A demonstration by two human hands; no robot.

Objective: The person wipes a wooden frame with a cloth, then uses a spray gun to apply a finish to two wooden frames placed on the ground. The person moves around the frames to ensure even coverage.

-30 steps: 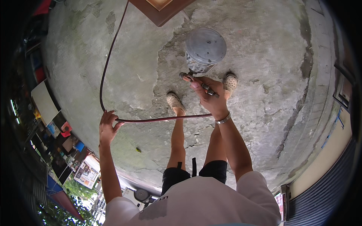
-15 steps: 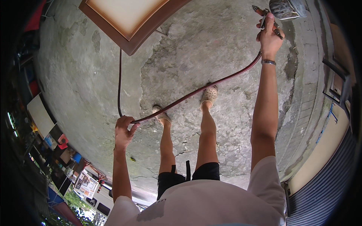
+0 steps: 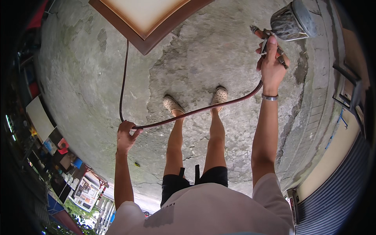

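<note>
My right hand (image 3: 273, 66) grips a metal spray gun (image 3: 279, 53) at the upper right; a weathered grey cup (image 3: 290, 21) with a round lid hangs from it. A dark red hose (image 3: 192, 113) runs from beneath that hand across my legs to my left hand (image 3: 126, 137), whose fingers are closed on it at the lower left; from there it rises toward the top. A brown-framed panel (image 3: 144, 44) with a pale, brown-edged centre is at the top, in front of me. My feet in beige clogs (image 3: 171, 102) stand on cracked concrete (image 3: 78, 109).
Along the left are boards (image 3: 38, 117), assorted clutter, a printed sign (image 3: 86, 192) and foliage. The right has a black metal frame (image 3: 348, 80), a cream wall (image 3: 325, 164) and a grey corrugated shutter (image 3: 329, 199). A drain strip (image 3: 317, 117) runs along that side.
My right hand swung the gun and cup out to the upper right, then came slightly back down. My left hand shifted rightward with the hose. The panel shows more fully than a second ago.
</note>
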